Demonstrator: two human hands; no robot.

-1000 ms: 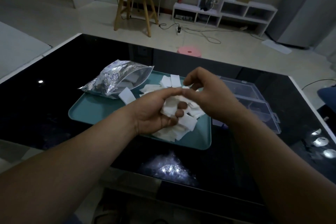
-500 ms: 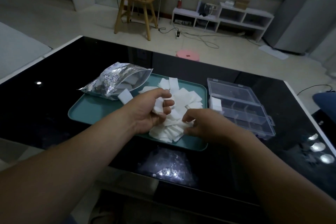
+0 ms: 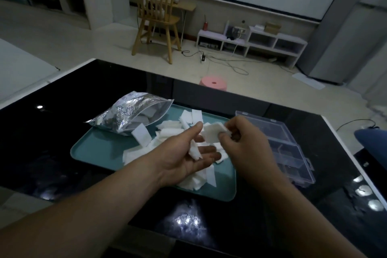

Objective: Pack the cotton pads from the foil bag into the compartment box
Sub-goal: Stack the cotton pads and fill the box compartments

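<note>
A heap of white cotton pads (image 3: 167, 132) lies on a teal tray (image 3: 100, 151). The crinkled foil bag (image 3: 127, 115) rests open-mouthed on the tray's far left, with pads showing inside. My left hand (image 3: 184, 155) is palm up over the heap, with a few pads lying across its fingers. My right hand (image 3: 245, 144) pinches one square cotton pad (image 3: 212, 135) just above the left hand's fingers. The clear plastic compartment box (image 3: 293, 153) stands open to the right of the tray, partly behind my right hand.
The tray and box sit on a glossy black table (image 3: 41, 153) with a white edge. Bright reflections dot its near and right parts. Beyond the table are a pink stool (image 3: 213, 82), a wooden chair (image 3: 157, 16) and a low white shelf unit (image 3: 251, 42).
My right hand has risen from the near edge of the heap with a single pad and now holds it above my left hand. My left hand has opened palm up.
</note>
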